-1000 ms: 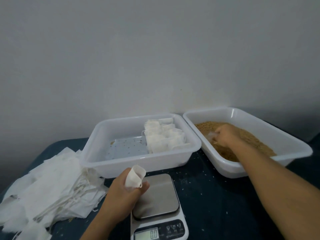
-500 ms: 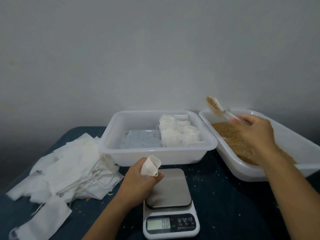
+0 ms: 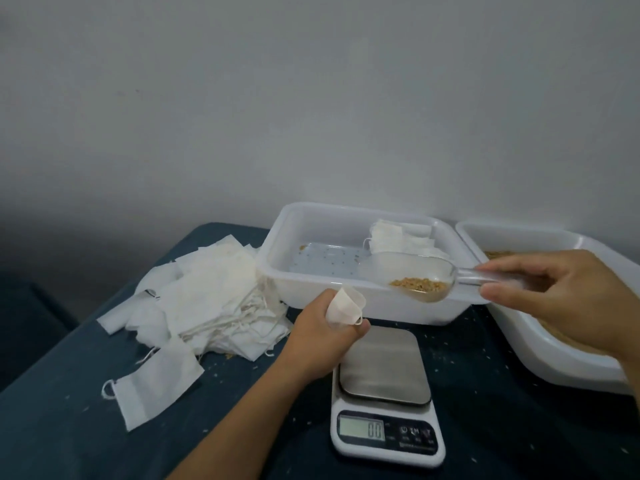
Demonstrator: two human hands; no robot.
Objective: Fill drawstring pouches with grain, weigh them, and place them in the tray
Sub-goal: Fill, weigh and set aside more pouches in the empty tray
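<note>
My left hand grips a small white drawstring pouch, its mouth held open upward, just left of the kitchen scale. My right hand pinches the handle of a clear plastic scoop that carries brown grain in its bowl. The scoop's front end hangs just right of and above the pouch's mouth. The scale's steel plate is bare and its display reads 0.0. Behind stands the white tray with several filled pouches at its right end.
A second white tub of grain stands at the right, partly hidden by my right hand. A heap of empty white pouches lies at the left on the dark blue table, one loose pouch nearer me. Spilled grains dot the tabletop.
My right hand lifted the loaded scoop out of the grain tub and swung it left and down, to beside the pouch's mouth. My left hand kept holding the pouch by the scale.
</note>
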